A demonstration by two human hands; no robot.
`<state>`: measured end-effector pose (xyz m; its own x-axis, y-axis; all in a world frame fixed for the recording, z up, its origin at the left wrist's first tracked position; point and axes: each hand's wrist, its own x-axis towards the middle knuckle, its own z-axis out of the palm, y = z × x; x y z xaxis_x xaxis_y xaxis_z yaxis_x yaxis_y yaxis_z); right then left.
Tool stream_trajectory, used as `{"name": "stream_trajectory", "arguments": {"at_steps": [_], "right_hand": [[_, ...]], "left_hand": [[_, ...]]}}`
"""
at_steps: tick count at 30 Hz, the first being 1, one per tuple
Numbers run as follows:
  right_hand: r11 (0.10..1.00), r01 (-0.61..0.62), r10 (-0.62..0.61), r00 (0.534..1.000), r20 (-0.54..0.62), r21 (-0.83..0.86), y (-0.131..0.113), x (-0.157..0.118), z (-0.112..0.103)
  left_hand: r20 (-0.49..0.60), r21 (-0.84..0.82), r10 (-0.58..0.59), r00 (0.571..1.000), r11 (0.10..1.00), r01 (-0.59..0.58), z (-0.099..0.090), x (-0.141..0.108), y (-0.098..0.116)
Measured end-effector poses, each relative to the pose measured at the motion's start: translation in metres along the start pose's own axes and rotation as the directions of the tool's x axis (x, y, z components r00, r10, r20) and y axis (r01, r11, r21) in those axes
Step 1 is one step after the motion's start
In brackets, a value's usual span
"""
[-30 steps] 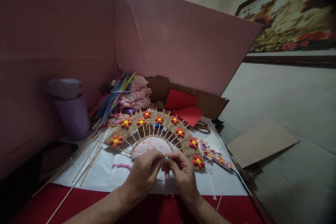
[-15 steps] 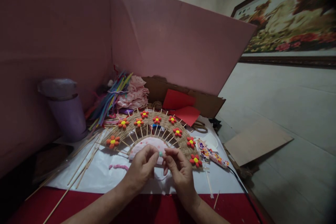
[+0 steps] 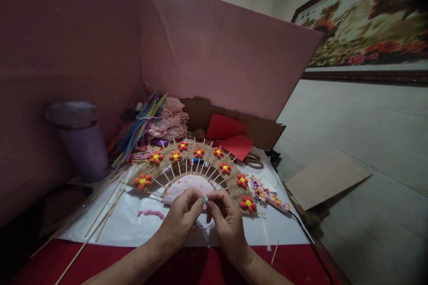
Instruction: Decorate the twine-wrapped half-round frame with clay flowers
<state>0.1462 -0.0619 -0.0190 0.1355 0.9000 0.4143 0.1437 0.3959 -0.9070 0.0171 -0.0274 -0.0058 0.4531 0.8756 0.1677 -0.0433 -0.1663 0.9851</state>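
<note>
Teal bead pinched between left hand and right hand fingertips, just in front of the woven arch. Skewers lie left of arch; glue gun right. White sheet bare near its front edge.

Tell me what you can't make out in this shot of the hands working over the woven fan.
- Small green piece, head view: pinched between the left hand and right hand, too small to tell what it is.
- Pink half-round: its near edge is covered by the fingers.
- Dark object at left: lost in shadow.
- Scissors: partly behind the woven fan.
</note>
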Motion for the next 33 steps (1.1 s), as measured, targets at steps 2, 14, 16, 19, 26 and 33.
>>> {"name": "stream_trajectory", "arguments": {"at_steps": [2,14,16,19,26,33], "right_hand": [[1.000,-0.010,0.010,1.000,0.004,0.015,0.001,0.000,0.000],[1.000,-0.003,0.003,1.000,0.005,0.004,0.005,-0.002,-0.002],[1.000,0.002,-0.003,1.000,0.017,0.012,0.005,-0.001,-0.002],[1.000,0.004,-0.005,0.999,0.032,0.028,0.006,-0.001,-0.002],[0.994,-0.048,0.040,0.996,0.076,0.101,0.005,0.000,0.000],[0.995,-0.011,0.007,0.999,0.035,0.095,0.003,0.001,-0.003]], "left_hand": [[-0.010,0.025,0.040,0.999,0.999,-0.040,0.000,-0.001,0.001],[-0.001,0.212,0.127,0.992,0.969,-0.124,-0.002,-0.001,0.001],[0.031,0.323,0.201,0.979,0.925,-0.200,-0.004,-0.001,0.000],[0.106,0.445,0.276,0.955,0.846,-0.294,-0.009,-0.001,-0.001],[0.142,0.527,0.272,0.952,0.793,-0.306,-0.014,0.002,-0.004],[0.025,0.244,0.106,0.994,0.964,-0.109,-0.008,0.004,-0.003]]}}
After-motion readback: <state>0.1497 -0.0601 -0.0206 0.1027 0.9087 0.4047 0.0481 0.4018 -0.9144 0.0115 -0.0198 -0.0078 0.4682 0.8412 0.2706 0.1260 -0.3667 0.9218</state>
